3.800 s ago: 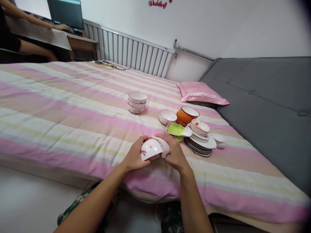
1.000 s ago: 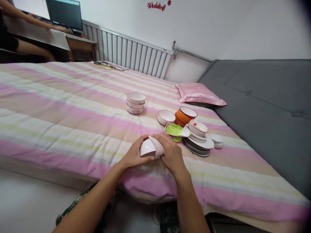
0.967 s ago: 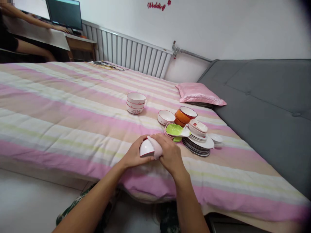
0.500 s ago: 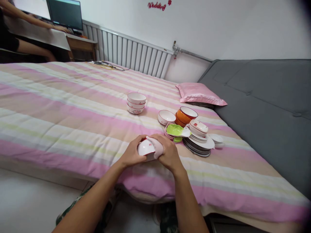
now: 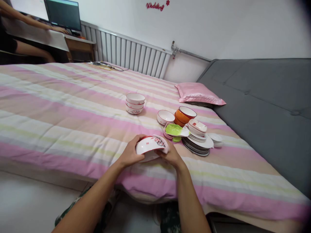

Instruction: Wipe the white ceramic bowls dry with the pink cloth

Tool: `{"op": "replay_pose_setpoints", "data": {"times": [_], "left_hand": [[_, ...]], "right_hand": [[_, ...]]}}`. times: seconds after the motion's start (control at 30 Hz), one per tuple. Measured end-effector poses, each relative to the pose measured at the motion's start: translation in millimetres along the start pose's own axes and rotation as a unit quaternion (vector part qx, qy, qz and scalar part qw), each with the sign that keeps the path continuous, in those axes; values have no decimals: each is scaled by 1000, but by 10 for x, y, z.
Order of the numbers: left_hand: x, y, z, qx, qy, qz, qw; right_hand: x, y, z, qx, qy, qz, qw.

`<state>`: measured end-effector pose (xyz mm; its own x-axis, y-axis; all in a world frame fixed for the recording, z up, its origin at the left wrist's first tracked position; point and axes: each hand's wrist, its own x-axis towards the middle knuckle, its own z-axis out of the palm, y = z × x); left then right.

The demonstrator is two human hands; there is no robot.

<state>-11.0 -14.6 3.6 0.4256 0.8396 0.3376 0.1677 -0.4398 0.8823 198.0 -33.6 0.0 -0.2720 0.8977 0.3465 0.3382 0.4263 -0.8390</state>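
Note:
A white bowl (image 5: 147,145) with a red rim and a small flower print is tipped on its side just above the bed's near edge. My left hand (image 5: 130,153) is closed round its left side, the thumb at the lower rim. On the other side my right hand (image 5: 173,156) presses a pale pink cloth (image 5: 166,147) to the bowl, with fingers reaching to its rim. Most of the cloth is hidden by that hand. A matching bowl (image 5: 165,117) and a stack of such bowls (image 5: 135,104) stand farther back on the bed.
To the right are orange bowls (image 5: 186,114), a green leaf-shaped dish (image 5: 173,130), piled plates (image 5: 201,142) and small white dishes (image 5: 215,139). A pink pillow (image 5: 199,93) lies by the grey headboard (image 5: 262,97). Cables (image 5: 107,66) lie at the far edge; a person's arm (image 5: 31,22) rests at a desk.
The bowl has turned in my hands, so more of its printed side shows. My right hand and the cloth have shifted slightly right, uncovering the bowl's middle.

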Motion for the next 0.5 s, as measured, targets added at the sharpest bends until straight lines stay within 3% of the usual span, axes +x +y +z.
{"op": "replay_pose_setpoints", "data": {"times": [0.5], "left_hand": [[-33,71,-19,2,-5,22,1000]], "right_hand": [[-15,-474,96,-166,69,-53,982]]}}
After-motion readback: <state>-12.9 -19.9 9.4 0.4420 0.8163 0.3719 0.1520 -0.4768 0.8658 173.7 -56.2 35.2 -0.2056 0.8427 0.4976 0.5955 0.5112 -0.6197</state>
